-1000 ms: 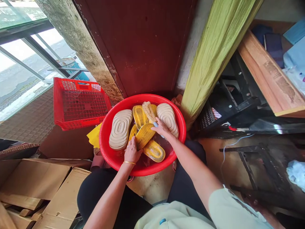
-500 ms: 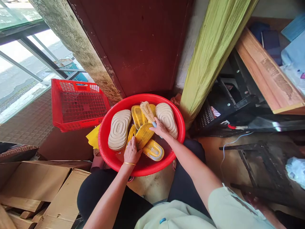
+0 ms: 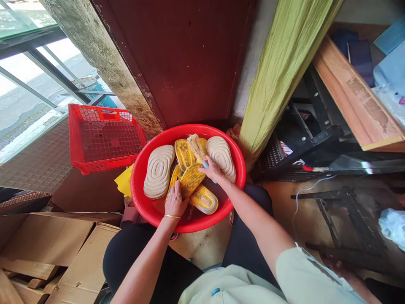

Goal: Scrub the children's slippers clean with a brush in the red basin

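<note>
A wide red basin (image 3: pixel 139 207) stands between my knees with several slippers in it. My left hand (image 3: pixel 176 203) is closed on the near end of a yellow slipper (image 3: pixel 192 179), tilted over the others. In my right hand (image 3: pixel 212 170) is the blue handle of a scrub brush (image 3: pixel 196 145); its pale bristle head lies by the slippers at the back. Another yellow slipper (image 3: pixel 205 200) rests sole down below the held one. Two cream slippers, one at the left (image 3: pixel 159 172) and one at the right (image 3: pixel 221 156), show their ridged soles. My fingers hide part of the handle.
A red plastic crate (image 3: pixel 106 139) stands left of the basin, with a cardboard box (image 3: pixel 60 240) holding wood pieces nearer me. A dark red door (image 3: pixel 186 63) is behind the basin. A green curtain (image 3: pixel 272 76) hangs at the right, beside a black metal frame (image 3: pixel 316 105).
Almost nothing differs. Both hands keep their places on the slipper and the brush; the view has shifted very slightly.
</note>
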Action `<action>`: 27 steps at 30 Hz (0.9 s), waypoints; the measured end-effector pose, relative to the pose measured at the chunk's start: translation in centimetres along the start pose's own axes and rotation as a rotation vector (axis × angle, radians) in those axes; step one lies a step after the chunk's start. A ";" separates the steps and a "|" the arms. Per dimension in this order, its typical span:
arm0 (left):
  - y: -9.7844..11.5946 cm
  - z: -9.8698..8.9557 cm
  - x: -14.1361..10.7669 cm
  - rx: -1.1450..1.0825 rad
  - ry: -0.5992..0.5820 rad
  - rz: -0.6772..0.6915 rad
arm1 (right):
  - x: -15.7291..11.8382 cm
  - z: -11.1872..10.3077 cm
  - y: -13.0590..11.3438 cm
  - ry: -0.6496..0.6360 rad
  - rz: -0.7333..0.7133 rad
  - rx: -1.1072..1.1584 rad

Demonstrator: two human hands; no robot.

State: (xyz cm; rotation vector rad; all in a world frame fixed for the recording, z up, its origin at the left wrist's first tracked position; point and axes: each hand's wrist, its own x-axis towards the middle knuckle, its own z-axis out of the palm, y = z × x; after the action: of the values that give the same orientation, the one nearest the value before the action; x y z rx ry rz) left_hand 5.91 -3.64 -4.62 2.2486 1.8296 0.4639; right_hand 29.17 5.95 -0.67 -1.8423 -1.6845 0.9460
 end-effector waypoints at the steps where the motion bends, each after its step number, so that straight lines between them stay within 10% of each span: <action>1: -0.1 0.1 0.0 -0.011 0.005 0.010 | 0.0 -0.1 0.1 -0.010 0.004 0.014; 27: 2.1 -1.8 0.0 0.087 0.027 0.080 | -0.9 -1.1 -2.2 0.011 -0.197 -0.207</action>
State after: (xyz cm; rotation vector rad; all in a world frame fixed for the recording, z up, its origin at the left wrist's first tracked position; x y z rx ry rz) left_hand 7.13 -4.15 -2.18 2.3917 1.8106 0.4380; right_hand 28.57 5.53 1.84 -1.7611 -1.9787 0.7023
